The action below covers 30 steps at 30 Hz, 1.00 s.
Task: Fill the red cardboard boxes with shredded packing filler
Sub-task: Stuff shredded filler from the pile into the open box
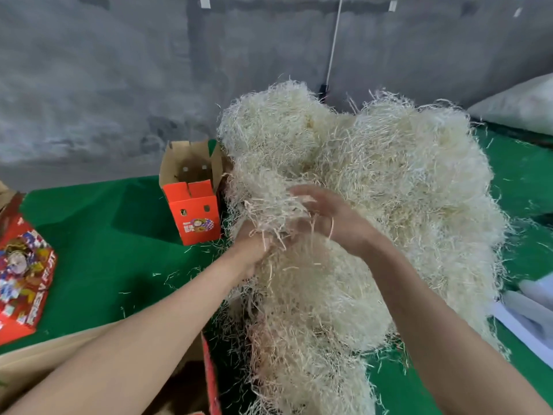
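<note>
Separating a tuft: both hands work at the near side of the shredded packing filler [374, 181], a big pale heap on the green desk [119, 235]. I judge the step is to pull one portion loose.
Left hand [254, 248]: sunk into the strands. Its fingers are covered, so I cannot tell if they grip.
Right hand [327, 218]: the fingers are rather straight and relaxed. They lie on the tuft and are not closed round it.
Upright red box [193, 211]: stands open just beside the left edge of the heap, flaps up. No filler shows inside it.
Near box [211, 375]: only a red edge shows at the bottom, beside the left forearm. Its inside is hardly visible.
Flat red boxes [24, 280]: lie at the left edge, well apart from the heap.
Risk of tangling: the strands hook into one another, so a pull may drag out much more than one portion.
Risk of tipping: the upright red box looks light and stands against the heap. A dragged heap or a passing forearm may push it over.
Risk of spilling: a loose hold lets strands fall on the way to a box. Some stray strands lie on the desk now.
Risk at the flaps: a wide tuft may catch on the raised flaps and bend them inward.
</note>
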Available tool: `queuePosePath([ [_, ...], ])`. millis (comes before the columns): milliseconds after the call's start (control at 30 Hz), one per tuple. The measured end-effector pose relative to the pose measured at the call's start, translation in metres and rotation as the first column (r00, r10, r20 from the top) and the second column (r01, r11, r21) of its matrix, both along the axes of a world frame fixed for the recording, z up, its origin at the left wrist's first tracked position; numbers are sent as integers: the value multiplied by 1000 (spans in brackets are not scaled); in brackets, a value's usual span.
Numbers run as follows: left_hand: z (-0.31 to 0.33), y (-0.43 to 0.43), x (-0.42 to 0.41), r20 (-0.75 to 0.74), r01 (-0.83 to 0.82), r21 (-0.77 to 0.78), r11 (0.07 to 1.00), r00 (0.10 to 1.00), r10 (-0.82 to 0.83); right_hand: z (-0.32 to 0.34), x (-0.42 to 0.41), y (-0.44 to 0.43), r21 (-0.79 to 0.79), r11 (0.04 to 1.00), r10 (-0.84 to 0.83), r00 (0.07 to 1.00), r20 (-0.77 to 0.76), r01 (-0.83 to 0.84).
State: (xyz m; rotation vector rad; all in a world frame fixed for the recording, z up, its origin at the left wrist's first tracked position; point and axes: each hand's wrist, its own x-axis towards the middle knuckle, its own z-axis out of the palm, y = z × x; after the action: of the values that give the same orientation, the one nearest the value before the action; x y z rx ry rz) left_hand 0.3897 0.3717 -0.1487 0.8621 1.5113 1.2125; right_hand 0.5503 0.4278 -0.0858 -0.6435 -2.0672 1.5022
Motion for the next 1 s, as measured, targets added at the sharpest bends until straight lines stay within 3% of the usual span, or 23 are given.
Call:
queuePosePath([
  [100,-4,0,-14,19,-84,-68,994,996,85,4,22,24,-93,983,-165,985,-47,160],
  [167,-4,-2,-22,-19,-78,-112,991,997,76,1,25,40,61,962,-265,964,-8,265],
  [200,-4,-3,-24,-53,-67,-127,990,997,61,-1,23,44,218,940,-278,959,43,263],
  [267,-7,-7,-27,-126,-59,-156,986,991,39,-7,9,47,486,870,-208,956,206,84],
  [333,-9,-8,-25,-143,-51,-162,985,989,28,-21,-13,47,578,806,-147,905,399,-124],
  [433,-1,-8,-21,-209,-46,-142,989,978,15,-45,-29,57,603,777,-297,740,604,-181],
  [533,1,-12,-41,-206,-110,-92,990,974,89,-66,-4,80,760,644,-580,593,558,-86],
  [600,-5,-18,-60,-156,-193,-101,976,972,176,-82,26,91,785,603,-677,428,599,-145],
  [667,-9,-22,-72,-113,-324,-118,939,944,311,-97,45,90,686,670,-641,244,727,-283],
  [700,-10,-24,-75,-104,-386,-132,913,921,375,-100,48,88,622,720,-584,216,783,-309],
  [767,-7,-24,-77,-53,-432,-148,890,902,429,-83,43,81,510,807,-453,243,858,-299],
  [867,2,-15,-74,23,-418,-112,902,906,422,-33,27,77,532,776,-402,384,831,-339],
  [967,12,-13,-71,29,-376,-120,919,924,381,1,7,53,767,635,-501,705,502,-94],
  [1000,15,-13,-70,25,-351,-131,927,934,357,2,-4,39,741,669,-416,800,432,-52],
])
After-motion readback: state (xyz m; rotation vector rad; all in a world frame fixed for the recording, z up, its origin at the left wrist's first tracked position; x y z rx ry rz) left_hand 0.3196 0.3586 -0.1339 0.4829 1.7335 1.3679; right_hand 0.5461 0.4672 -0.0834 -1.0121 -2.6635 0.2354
